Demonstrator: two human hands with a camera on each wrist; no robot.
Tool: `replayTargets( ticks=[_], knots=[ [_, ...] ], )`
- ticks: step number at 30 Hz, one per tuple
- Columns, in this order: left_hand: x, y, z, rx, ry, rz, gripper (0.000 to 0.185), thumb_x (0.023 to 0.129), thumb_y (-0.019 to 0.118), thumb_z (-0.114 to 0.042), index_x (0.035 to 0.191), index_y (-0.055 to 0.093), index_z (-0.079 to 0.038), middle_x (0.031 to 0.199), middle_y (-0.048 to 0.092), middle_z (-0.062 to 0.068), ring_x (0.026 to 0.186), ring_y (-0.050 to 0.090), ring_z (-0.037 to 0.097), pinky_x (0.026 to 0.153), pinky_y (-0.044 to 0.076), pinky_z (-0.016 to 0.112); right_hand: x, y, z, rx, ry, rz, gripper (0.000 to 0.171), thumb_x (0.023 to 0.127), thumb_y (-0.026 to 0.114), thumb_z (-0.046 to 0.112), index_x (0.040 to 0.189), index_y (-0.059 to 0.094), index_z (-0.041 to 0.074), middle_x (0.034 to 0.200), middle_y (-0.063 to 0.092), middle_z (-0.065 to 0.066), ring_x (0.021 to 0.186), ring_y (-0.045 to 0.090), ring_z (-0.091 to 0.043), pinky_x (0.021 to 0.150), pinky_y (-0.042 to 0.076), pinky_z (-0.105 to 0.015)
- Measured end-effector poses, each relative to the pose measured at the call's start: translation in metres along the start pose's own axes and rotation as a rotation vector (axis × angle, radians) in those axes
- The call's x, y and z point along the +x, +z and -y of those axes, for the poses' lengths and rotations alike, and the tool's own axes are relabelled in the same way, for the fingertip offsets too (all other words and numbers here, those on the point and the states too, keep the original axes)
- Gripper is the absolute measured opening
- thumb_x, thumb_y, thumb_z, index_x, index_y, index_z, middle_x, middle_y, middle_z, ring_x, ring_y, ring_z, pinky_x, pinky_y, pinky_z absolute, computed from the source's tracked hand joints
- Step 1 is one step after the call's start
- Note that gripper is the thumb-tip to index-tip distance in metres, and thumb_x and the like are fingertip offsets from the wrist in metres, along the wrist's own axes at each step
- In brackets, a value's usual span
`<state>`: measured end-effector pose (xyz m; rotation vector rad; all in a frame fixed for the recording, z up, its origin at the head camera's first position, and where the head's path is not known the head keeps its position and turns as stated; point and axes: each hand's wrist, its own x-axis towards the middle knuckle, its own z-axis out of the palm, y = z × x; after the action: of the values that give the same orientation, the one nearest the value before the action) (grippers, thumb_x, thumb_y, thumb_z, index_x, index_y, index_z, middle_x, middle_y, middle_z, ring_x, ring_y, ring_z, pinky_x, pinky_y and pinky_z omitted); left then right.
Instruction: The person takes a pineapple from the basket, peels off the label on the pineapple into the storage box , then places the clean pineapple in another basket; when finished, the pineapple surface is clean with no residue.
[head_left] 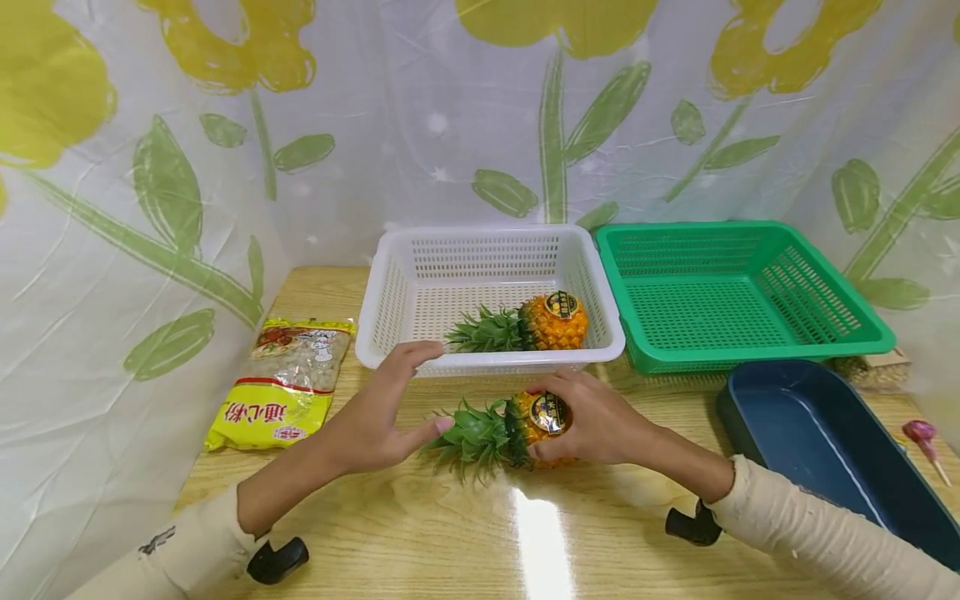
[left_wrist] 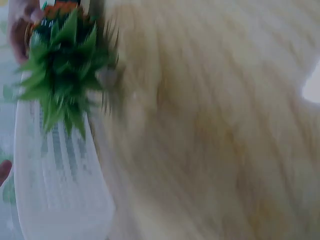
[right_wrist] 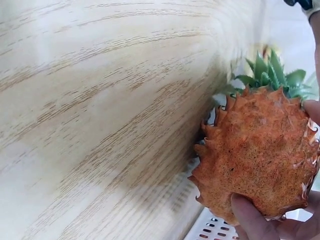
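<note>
We see the right hand [head_left: 600, 421] gripping a small pineapple [head_left: 536, 421] by its orange body, fingers [right_wrist: 255, 217] and thumb curled round it, the fruit lying sideways just above the desk [head_left: 450, 533] with its green crown [head_left: 468, 433] pointing toward the left hand [head_left: 382, 412]. That hand is spread and relaxed, holding nothing; its thumb tip touches or nearly touches the crown leaves, and its fingers reach toward the near rim of the white basket [head_left: 390, 308]. Just beyond both hands, a second pineapple [head_left: 551, 321] lies inside that basket. A green basket [head_left: 750, 292] stands to the right of the white one, a dark blue tray [head_left: 810, 433] beside the right forearm, and a yellow food packet [head_left: 288, 383] left of the left hand.
</note>
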<state>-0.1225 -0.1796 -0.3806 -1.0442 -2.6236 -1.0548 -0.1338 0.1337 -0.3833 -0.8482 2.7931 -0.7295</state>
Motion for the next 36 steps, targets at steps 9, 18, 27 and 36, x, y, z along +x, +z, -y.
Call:
replayTargets(
  ticks=[9,18,27,36],
  knots=[
    [-0.004,0.032,-0.01,-0.048,-0.034,0.155,0.081,0.092,0.071,-0.046,0.155,0.03,-0.012,0.154,0.039,0.007,0.142,0.039,0.027,0.114,0.038,0.052,0.0,0.001,-0.002,0.001,-0.017,-0.014,0.073,0.072,0.083,0.051,0.132,0.064,0.016,0.135,0.059,-0.005,0.122,0.056,-0.028,0.094,0.051,-0.051],
    [-0.001,0.054,-0.007,0.124,-0.038,0.151,0.086,0.085,0.073,-0.058,0.151,0.041,-0.013,0.15,0.044,0.011,0.139,0.041,0.031,0.111,0.037,0.06,0.0,0.001,-0.003,0.011,-0.029,-0.013,0.074,0.073,0.084,0.051,0.133,0.063,0.014,0.138,0.058,-0.008,0.123,0.055,-0.03,0.094,0.051,-0.052],
    [0.002,0.056,-0.005,0.172,-0.096,0.174,0.089,0.078,0.08,-0.058,0.15,0.044,-0.019,0.147,0.049,0.007,0.133,0.051,0.03,0.105,0.046,0.053,0.0,0.001,-0.003,-0.01,-0.034,-0.018,0.074,0.073,0.083,0.053,0.133,0.063,0.015,0.137,0.059,-0.007,0.124,0.055,-0.031,0.095,0.049,-0.055],
    [0.001,0.056,-0.005,0.197,-0.122,0.181,0.083,0.082,0.081,-0.049,0.149,0.044,-0.019,0.144,0.054,0.009,0.129,0.055,0.034,0.103,0.047,0.057,0.001,0.0,-0.006,0.04,-0.031,-0.002,0.078,0.073,0.081,0.063,0.134,0.062,0.018,0.135,0.06,-0.004,0.117,0.057,-0.024,0.087,0.052,-0.043]
  ],
)
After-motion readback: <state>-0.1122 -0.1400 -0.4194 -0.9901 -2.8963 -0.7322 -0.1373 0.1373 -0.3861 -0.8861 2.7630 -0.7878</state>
